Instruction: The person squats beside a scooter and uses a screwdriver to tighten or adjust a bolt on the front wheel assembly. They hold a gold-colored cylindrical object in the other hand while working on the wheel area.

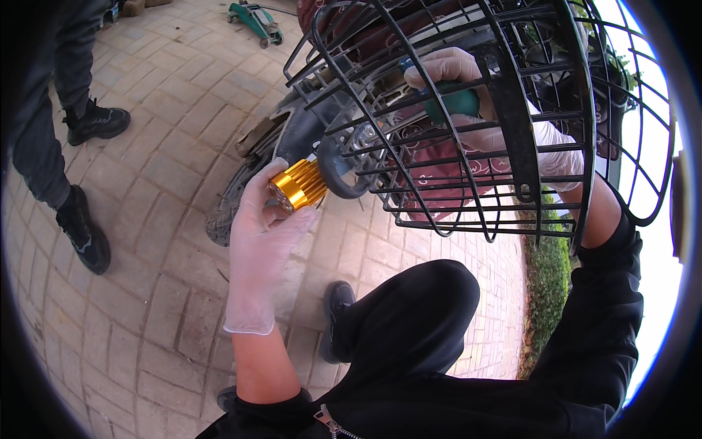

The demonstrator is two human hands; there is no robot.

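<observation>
My left hand [267, 227], in a thin clear glove, grips a gold finned metal lamp [298, 186] by its sides. The lamp sits against a dark curved bar [342, 175] at the front of a scooter or bike. My right hand [475, 110], gloved in white, is seen through the bars of a black wire basket [526, 157]. Its fingers close round the green handle of a screwdriver [452, 104]. The screwdriver's shaft points left toward the mount behind the lamp; its tip is hard to make out.
Below the lamp is a front wheel [223, 212] under a dark fender [322, 117]. Maroon patterned cloth [439, 172] hangs behind the basket. Another person's legs [44, 124] stand at the left on brick paving [168, 293]. A green floor jack [254, 22] lies farther back; a hedge [548, 285] borders the right.
</observation>
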